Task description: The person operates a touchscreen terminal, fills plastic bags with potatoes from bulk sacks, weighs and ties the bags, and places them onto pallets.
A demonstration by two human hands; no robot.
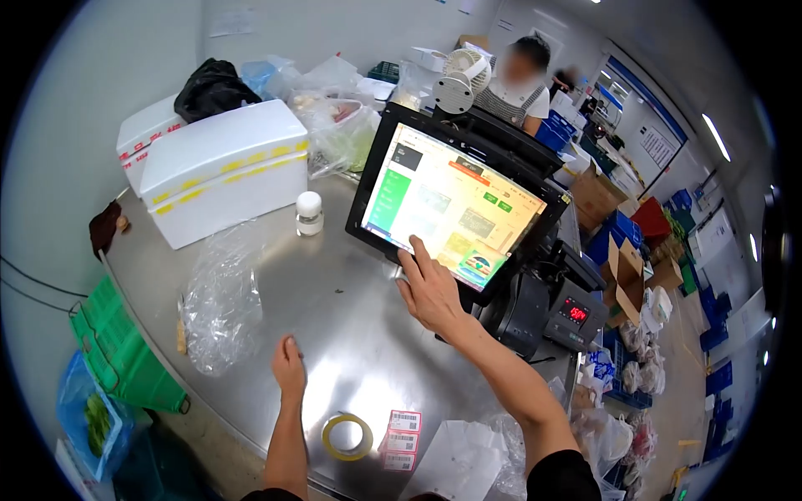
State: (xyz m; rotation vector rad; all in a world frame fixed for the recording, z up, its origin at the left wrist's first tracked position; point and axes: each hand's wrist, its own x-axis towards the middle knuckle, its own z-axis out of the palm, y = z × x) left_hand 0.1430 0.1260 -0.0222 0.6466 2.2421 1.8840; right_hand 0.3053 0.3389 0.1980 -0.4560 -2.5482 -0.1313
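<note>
At the middle of the head view, a tilted touchscreen [455,204], lit, stands above the bench [330,313]. Right hand [436,294]: index fingertip on or very close to the glass near its lower edge; grip wide and loose, other fingers apart, no object visible in it. Left hand [289,366]: above the bench, between the clear plastic bag [224,309] and the tape roll [361,451]; nothing seen in its grip, but the palm side is hidden, so cannot tell how far it is closed. Handling, judged: touchscreen stiff and fairly heavy, its glass smooth and the fragile part; a light fingertip suffices on the face, while any tilting calls for both side edges of the dark frame, clear of the glass. Plastic bag: very light, limp, slippery; best pinched at a gathered fold. Tape roll: light, firm ring lying flat, to be taken by its outer rim or through the hole. Label strip [402,441], beside the roll: thin and flexible, may crease; lift by one edge. White-capped bottle [309,215]: upright, probably light and easily tipped; hold around the body, below the cap.
</note>
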